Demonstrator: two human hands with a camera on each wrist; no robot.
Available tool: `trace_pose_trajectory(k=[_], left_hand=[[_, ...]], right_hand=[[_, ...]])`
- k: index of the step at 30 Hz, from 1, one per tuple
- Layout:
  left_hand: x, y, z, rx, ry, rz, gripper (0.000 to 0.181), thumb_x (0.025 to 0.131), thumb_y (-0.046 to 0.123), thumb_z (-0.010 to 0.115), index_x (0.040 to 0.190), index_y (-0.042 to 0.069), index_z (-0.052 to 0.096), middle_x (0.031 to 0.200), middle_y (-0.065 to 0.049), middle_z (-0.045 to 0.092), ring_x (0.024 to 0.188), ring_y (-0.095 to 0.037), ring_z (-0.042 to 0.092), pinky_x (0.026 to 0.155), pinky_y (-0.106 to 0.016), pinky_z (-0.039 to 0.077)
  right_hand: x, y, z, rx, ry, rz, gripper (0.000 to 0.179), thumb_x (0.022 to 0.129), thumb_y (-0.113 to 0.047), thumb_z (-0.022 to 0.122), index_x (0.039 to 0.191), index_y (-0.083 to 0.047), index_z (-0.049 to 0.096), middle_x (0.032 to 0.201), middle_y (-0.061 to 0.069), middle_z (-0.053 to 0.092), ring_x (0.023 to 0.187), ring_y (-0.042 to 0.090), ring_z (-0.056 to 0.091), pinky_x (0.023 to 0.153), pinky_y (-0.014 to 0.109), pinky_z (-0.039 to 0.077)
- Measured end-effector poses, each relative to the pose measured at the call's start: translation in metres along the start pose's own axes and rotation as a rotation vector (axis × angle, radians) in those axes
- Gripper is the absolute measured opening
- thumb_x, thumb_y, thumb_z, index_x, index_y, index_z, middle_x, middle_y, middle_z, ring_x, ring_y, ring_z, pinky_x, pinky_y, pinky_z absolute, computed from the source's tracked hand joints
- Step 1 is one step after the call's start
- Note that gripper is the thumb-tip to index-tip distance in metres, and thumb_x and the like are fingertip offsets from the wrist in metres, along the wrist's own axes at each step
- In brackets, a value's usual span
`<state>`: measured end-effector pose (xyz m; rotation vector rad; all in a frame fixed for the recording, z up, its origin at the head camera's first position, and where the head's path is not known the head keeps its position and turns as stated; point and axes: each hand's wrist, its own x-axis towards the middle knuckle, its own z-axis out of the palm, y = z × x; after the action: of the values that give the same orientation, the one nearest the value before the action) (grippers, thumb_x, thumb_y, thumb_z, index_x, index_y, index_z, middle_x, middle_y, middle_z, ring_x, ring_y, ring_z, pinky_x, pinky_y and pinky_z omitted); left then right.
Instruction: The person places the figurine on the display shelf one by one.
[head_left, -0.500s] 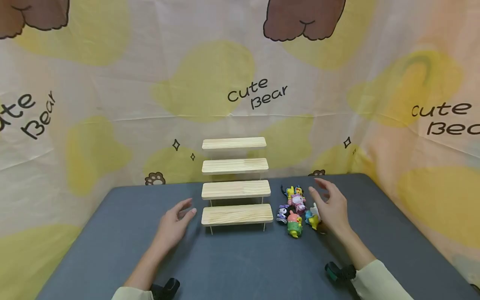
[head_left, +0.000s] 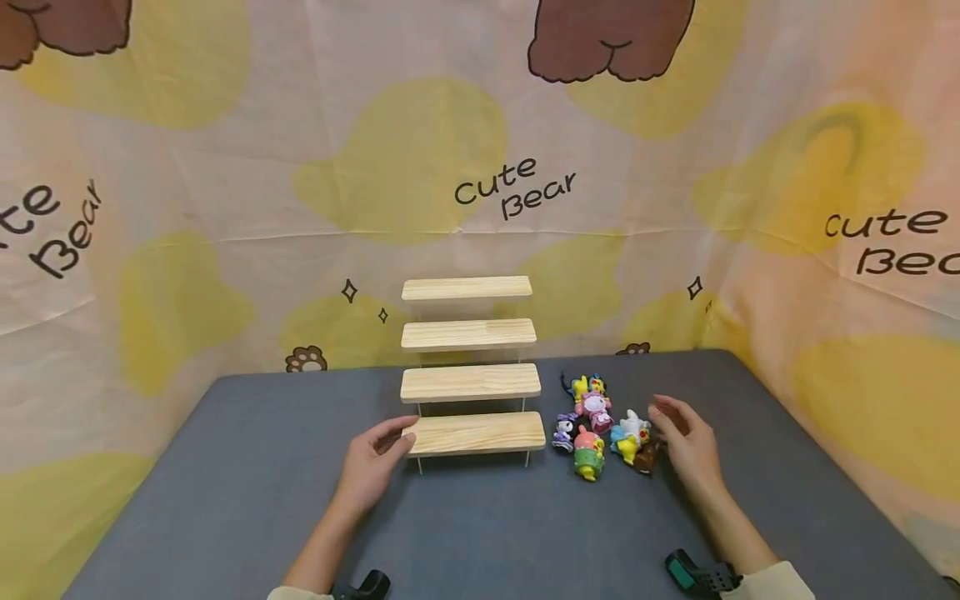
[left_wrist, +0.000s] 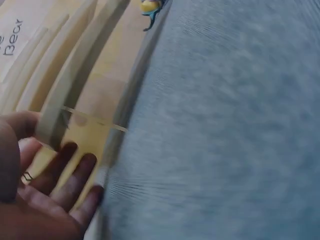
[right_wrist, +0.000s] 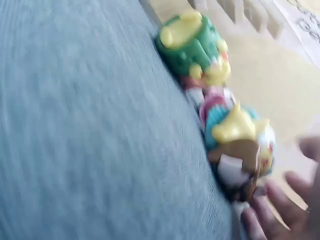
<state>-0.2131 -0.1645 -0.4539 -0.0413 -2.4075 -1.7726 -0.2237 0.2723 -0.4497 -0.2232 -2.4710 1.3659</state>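
My left hand (head_left: 375,462) is at the left end of a four-step wooden display stand, its thumb and fingertips at the edge of the lowest shelf (head_left: 476,433). In the left wrist view its fingers (left_wrist: 75,185) are spread near the shelf end; a firm grip does not show. My right hand (head_left: 692,446) stands with loosely bent fingers just right of a cluster of toy figures, holding nothing. Nearest to it are a white-and-blue figure (head_left: 630,429) and a brown figure (right_wrist: 242,155). A pink-and-green figure (head_left: 588,454) lies at the cluster's front.
Behind it lie a purple-and-white figure (head_left: 564,433), a pink figure (head_left: 595,408) and yellow-and-blue figures (head_left: 585,386). The stand's upper shelves (head_left: 468,333) rise toward a printed cloth backdrop (head_left: 360,167). Everything stands on a grey-blue table (head_left: 465,533).
My left hand has moved right to the lowest shelf's end. My right hand has drawn back right and nearer to me, uncovering the white-and-blue and brown figures.
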Motion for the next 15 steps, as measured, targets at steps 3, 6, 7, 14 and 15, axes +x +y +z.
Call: trace_pose_trajectory(k=[3, 6, 7, 14, 15], left_hand=[[-0.002, -0.008, 0.003, -0.038, 0.008, -0.003, 0.03, 0.098, 0.02, 0.069, 0.126, 0.01, 0.072, 0.13, -0.008, 0.071, 0.122, -0.008, 0.063, 0.094, -0.011, 0.048], [-0.004, -0.013, 0.004, -0.057, 0.018, -0.001, 0.031, 0.098, 0.023, 0.068, 0.126, 0.012, 0.072, 0.131, -0.007, 0.071, 0.116, 0.005, 0.061, 0.092, -0.012, 0.049], [-0.004, -0.013, 0.003, -0.059, 0.021, 0.001, 0.031, 0.098, 0.024, 0.068, 0.127, 0.012, 0.072, 0.131, -0.006, 0.07, 0.115, 0.008, 0.06, 0.092, -0.012, 0.049], [-0.004, -0.014, 0.002, -0.056, 0.003, 0.028, 0.033, 0.099, 0.027, 0.067, 0.128, 0.013, 0.071, 0.132, -0.006, 0.07, 0.116, 0.005, 0.061, 0.092, -0.012, 0.049], [-0.004, -0.015, 0.002, -0.06, 0.001, 0.03, 0.033, 0.099, 0.027, 0.067, 0.128, 0.013, 0.071, 0.132, -0.006, 0.07, 0.116, 0.006, 0.06, 0.092, -0.012, 0.049]], right_hand=[[-0.001, 0.01, -0.004, -0.115, -0.097, -0.057, 0.054, 0.106, -0.041, 0.052, 0.146, -0.006, 0.05, 0.135, 0.02, 0.064, 0.109, 0.011, 0.064, 0.083, 0.014, 0.047], [-0.001, 0.013, -0.006, -0.195, -0.17, -0.109, 0.055, 0.105, -0.045, 0.052, 0.146, -0.007, 0.051, 0.129, 0.019, 0.067, 0.11, 0.029, 0.065, 0.084, 0.025, 0.049], [-0.001, 0.013, -0.007, -0.21, -0.194, -0.116, 0.056, 0.104, -0.046, 0.054, 0.145, -0.008, 0.052, 0.126, 0.019, 0.068, 0.106, 0.03, 0.065, 0.083, 0.028, 0.049], [0.0, 0.012, -0.024, -0.256, -0.38, -0.14, 0.057, 0.101, -0.045, 0.06, 0.143, -0.007, 0.056, 0.123, 0.015, 0.07, 0.098, 0.017, 0.066, 0.08, 0.034, 0.053], [0.001, 0.013, -0.027, -0.247, -0.405, -0.143, 0.057, 0.1, -0.043, 0.062, 0.143, -0.006, 0.055, 0.123, 0.015, 0.07, 0.097, 0.016, 0.067, 0.079, 0.033, 0.052]])
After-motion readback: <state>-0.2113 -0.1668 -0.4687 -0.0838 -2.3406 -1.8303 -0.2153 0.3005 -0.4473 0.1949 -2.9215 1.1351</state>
